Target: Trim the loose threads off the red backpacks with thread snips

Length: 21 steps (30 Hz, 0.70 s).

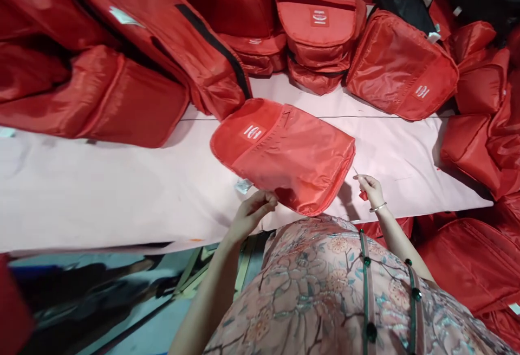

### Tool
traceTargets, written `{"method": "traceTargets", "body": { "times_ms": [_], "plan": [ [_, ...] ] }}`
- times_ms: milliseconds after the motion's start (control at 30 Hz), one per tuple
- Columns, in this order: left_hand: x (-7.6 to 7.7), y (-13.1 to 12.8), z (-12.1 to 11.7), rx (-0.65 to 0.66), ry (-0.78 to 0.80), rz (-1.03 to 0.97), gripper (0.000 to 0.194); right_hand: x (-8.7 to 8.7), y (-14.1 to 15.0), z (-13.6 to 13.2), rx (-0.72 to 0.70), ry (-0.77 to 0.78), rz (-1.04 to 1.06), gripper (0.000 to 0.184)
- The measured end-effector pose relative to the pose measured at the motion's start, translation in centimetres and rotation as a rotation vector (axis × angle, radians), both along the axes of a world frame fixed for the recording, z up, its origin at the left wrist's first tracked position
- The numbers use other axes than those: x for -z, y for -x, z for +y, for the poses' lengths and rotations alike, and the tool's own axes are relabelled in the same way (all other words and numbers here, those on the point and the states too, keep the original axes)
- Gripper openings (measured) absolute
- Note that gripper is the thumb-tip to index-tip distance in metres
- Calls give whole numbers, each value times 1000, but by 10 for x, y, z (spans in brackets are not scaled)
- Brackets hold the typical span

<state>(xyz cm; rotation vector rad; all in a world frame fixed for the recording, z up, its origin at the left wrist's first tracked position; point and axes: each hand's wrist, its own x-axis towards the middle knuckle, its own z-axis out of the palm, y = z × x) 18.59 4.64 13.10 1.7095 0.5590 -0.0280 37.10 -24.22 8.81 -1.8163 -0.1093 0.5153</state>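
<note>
Red bag (298, 152): lying on table (101, 198)
Left hand (252, 211): curled at bag's near edge, can't tell if fingers grip
Right hand (370, 188): angled inward, right of bag, fingers closed on small red thing (363, 196)

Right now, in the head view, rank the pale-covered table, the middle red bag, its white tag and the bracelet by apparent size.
1. Pale-covered table
2. Middle red bag
3. White tag and bracelet: similar in width, too close to rank.
</note>
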Motion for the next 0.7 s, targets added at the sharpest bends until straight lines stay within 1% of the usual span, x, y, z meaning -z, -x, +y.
{"method": "traceTargets", "body": {
  "times_ms": [67,100,167,200,233,267,300,333,367,433,500,600,700],
  "plan": [
    [11,31,14,-67,-46,90,22,5,6,8,55,-174,154,51],
    [17,43,19,-101,-113,147,21,6,8,13,71,-233,213,51],
    [30,62,27,-172,-310,255,16,6,7,23,85,-303,283,51],
    [35,68,29,-209,-405,288,20,6,6,29,83,-323,295,51],
    [39,72,30,-236,-467,295,31,6,4,34,79,-338,289,51],
    [42,74,31,-254,-486,281,44,5,3,39,76,-347,268,52],
    [44,74,31,-265,-462,253,54,5,2,44,76,-350,235,52],
    [45,72,31,-273,-410,219,59,6,2,48,81,-346,194,53],
    [47,68,31,-285,-353,187,58,6,2,52,87,-335,156,54],
    [49,57,32,-334,-282,139,48,7,4,57,100,-299,98,55],
    [51,44,36,-400,-256,99,38,8,8,60,109,-242,74,57],
    [52,26,47,-507,-184,0,33,8,15,59,118,-74,52,53],
    [50,10,62,-654,-148,-78,30,8,17,55,162,62,30,43]
  ]
}}
